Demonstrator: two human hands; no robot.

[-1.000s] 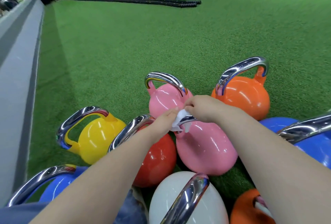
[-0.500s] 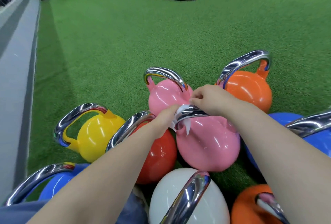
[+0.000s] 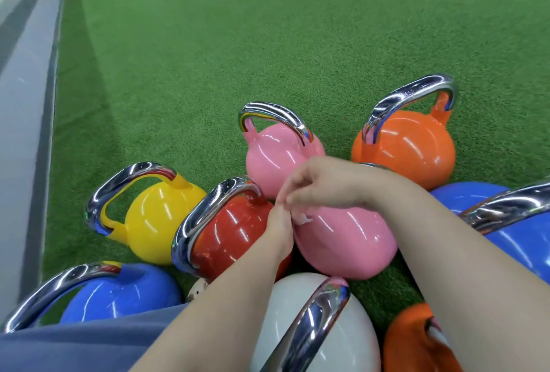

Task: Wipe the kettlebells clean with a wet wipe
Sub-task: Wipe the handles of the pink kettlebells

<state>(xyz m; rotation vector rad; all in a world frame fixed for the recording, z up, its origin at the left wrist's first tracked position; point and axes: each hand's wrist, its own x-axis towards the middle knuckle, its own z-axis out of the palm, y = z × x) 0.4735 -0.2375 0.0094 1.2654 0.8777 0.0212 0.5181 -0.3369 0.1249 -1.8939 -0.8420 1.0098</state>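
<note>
Met over the near pink kettlebell (image 3: pixel 345 240) on the turf (image 3: pixel 238 68): left hand (image 3: pixel 279 222) and right hand (image 3: pixel 324 184), fingers curled, seemingly pinching a mostly hidden wet wipe (image 3: pixel 302 218).

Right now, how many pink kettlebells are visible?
2: the far pink kettlebell stands beside the orange one; the near pink kettlebell lies under both hands. Others may be hidden.

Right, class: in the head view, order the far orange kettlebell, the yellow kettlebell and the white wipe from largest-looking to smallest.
1. Far orange kettlebell
2. Yellow kettlebell, only slightly smaller-looking; the wide-angle lens makes this pair unsure.
3. White wipe, by far the smallest; only a scrap shows between the left hand and the right hand.
</note>
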